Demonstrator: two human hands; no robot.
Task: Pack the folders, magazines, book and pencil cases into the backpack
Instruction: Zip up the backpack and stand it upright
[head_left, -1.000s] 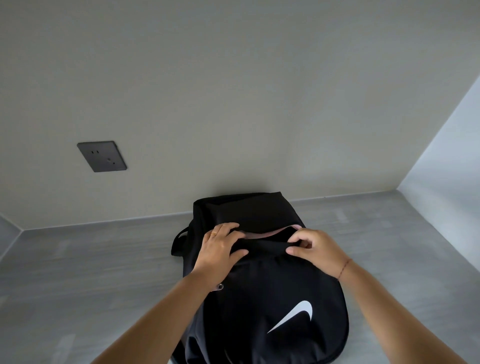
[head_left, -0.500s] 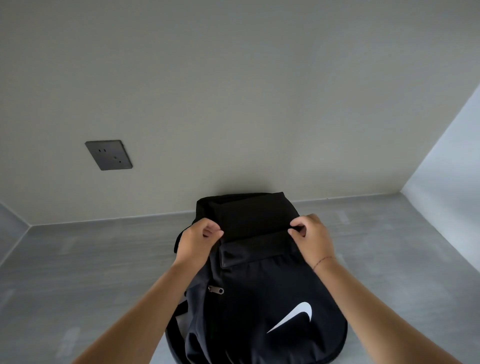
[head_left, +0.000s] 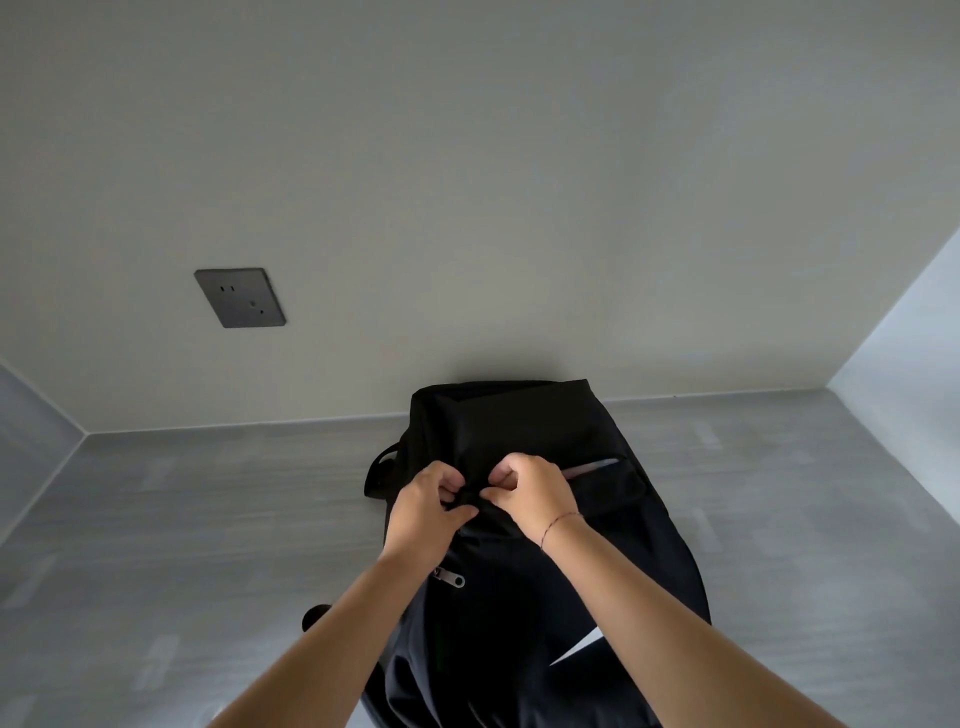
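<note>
A black backpack (head_left: 524, 613) with a white swoosh logo lies on the grey table, its top toward the wall. My left hand (head_left: 428, 501) and my right hand (head_left: 535, 496) meet at the middle of its top opening, both pinching the black fabric there. To the right of my right hand the opening gapes a little, and a pink edge (head_left: 589, 469) of something inside shows. A metal zipper pull (head_left: 449, 578) hangs on the left side below my left wrist. No folders, magazines, book or pencil cases lie outside the bag.
The grey table (head_left: 182, 545) ends at a pale wall just behind the backpack. A dark wall socket plate (head_left: 240, 297) sits on the wall at the left. A lighter side wall (head_left: 904, 332) closes in on the right.
My hands were apart at the two sides of the opening; they have come together at its middle. The right part of the opening shows pink again.
</note>
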